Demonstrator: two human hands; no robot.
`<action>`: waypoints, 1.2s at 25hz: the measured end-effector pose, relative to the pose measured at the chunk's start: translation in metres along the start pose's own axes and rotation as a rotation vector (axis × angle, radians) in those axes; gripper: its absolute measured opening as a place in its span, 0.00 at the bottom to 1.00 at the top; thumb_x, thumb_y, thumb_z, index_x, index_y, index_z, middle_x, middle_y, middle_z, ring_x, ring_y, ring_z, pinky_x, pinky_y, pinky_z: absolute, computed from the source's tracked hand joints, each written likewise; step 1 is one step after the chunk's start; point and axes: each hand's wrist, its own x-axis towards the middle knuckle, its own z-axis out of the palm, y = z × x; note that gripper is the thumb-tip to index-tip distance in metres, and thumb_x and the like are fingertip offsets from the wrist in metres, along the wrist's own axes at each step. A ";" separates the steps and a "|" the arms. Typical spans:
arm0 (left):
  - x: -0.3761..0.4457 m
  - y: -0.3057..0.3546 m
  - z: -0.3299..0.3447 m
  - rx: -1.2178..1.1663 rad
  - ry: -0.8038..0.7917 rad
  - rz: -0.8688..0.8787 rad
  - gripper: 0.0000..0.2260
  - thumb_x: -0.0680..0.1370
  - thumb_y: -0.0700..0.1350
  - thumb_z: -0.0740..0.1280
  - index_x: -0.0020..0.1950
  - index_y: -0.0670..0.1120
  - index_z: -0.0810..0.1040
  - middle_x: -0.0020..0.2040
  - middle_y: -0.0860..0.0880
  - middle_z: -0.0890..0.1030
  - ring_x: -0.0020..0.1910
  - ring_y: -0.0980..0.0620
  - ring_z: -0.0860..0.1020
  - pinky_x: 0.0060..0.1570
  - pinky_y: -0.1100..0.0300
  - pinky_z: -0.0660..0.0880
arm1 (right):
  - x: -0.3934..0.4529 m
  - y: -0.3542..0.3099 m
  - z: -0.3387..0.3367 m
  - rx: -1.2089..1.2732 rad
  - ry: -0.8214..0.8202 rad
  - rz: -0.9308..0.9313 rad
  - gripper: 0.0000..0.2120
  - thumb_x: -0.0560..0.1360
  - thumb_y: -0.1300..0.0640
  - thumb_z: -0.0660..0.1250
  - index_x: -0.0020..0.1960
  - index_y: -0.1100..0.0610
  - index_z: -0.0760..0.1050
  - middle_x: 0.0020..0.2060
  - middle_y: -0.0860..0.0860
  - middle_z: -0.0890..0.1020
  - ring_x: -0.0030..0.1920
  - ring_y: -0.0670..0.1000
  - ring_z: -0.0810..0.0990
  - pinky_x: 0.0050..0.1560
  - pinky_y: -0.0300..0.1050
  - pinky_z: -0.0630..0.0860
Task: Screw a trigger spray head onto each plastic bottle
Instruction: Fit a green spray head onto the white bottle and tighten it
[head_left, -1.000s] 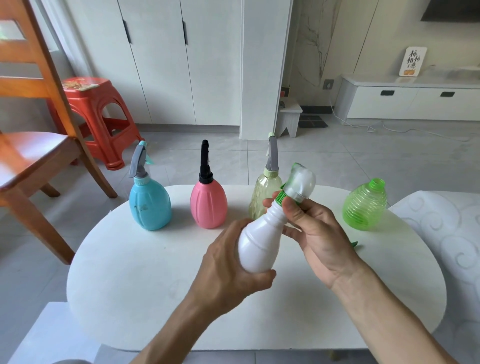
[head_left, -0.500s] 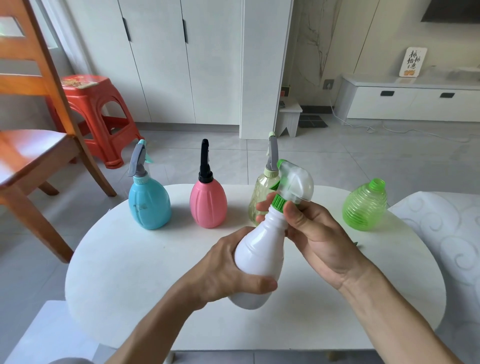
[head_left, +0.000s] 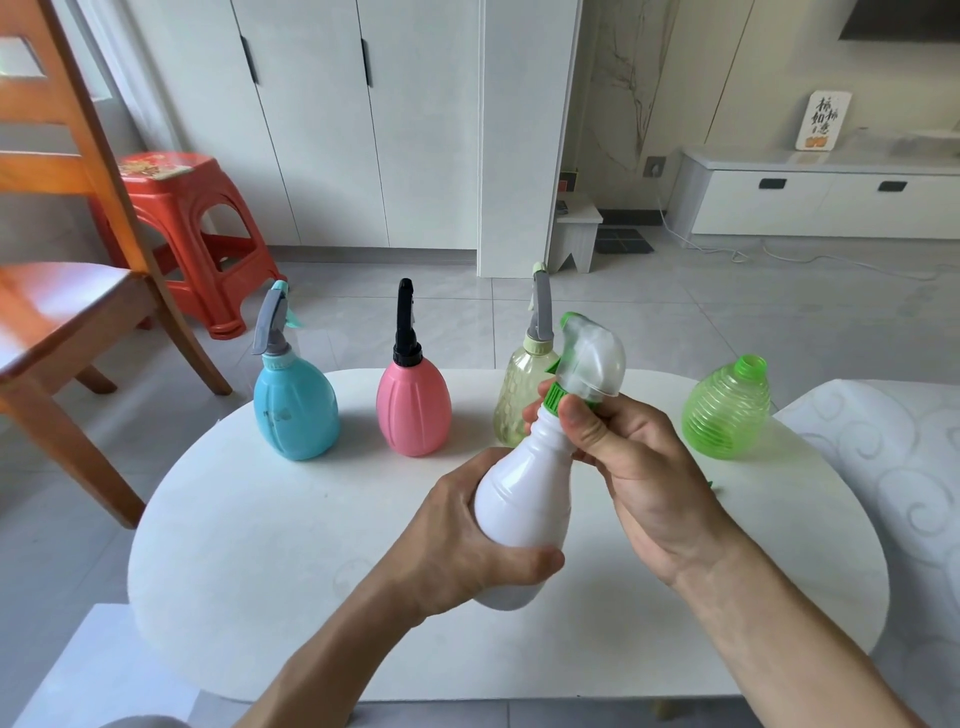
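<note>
My left hand (head_left: 467, 545) grips the body of a white bottle (head_left: 524, 493), held tilted above the white oval table (head_left: 270, 530). On its neck sits a clear trigger spray head (head_left: 592, 361) with a green collar (head_left: 555, 400), which the fingers of my right hand (head_left: 639, 467) pinch. Along the table's far edge stand a blue bottle (head_left: 295, 410), a pink bottle (head_left: 413, 410) and a pale yellow bottle (head_left: 519, 400), each with a spray head on. A green ribbed bottle (head_left: 727, 413) at the far right has an open neck.
A wooden chair (head_left: 62, 291) stands left of the table, with a red plastic stool (head_left: 192, 228) behind it. A white patterned surface (head_left: 893, 467) adjoins the table on the right. A small green piece (head_left: 712, 484) peeks out behind my right wrist.
The white bottle has come more upright and lower. The spray head has turned on the neck, its nozzle now pointing up and left, as my right fingers shifted around the collar.
</note>
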 end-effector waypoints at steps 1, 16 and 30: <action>0.000 0.000 0.000 0.003 0.013 0.010 0.28 0.58 0.52 0.79 0.58 0.55 0.79 0.48 0.51 0.84 0.45 0.51 0.83 0.44 0.55 0.83 | 0.000 0.000 0.001 -0.015 0.022 -0.008 0.15 0.72 0.48 0.70 0.49 0.59 0.84 0.49 0.62 0.86 0.49 0.53 0.84 0.57 0.48 0.78; 0.011 -0.014 -0.003 -0.167 0.176 -0.223 0.32 0.67 0.54 0.77 0.68 0.65 0.69 0.62 0.56 0.80 0.60 0.57 0.79 0.48 0.62 0.74 | 0.034 -0.028 -0.083 -0.559 0.265 0.074 0.11 0.72 0.54 0.75 0.53 0.49 0.78 0.50 0.47 0.85 0.52 0.49 0.82 0.50 0.45 0.76; 0.014 -0.021 -0.003 -0.153 0.198 -0.292 0.26 0.66 0.53 0.74 0.63 0.63 0.75 0.58 0.56 0.82 0.58 0.55 0.82 0.52 0.59 0.76 | 0.102 0.047 -0.127 -0.787 0.342 0.156 0.19 0.71 0.55 0.75 0.60 0.54 0.75 0.57 0.54 0.82 0.56 0.58 0.80 0.56 0.51 0.76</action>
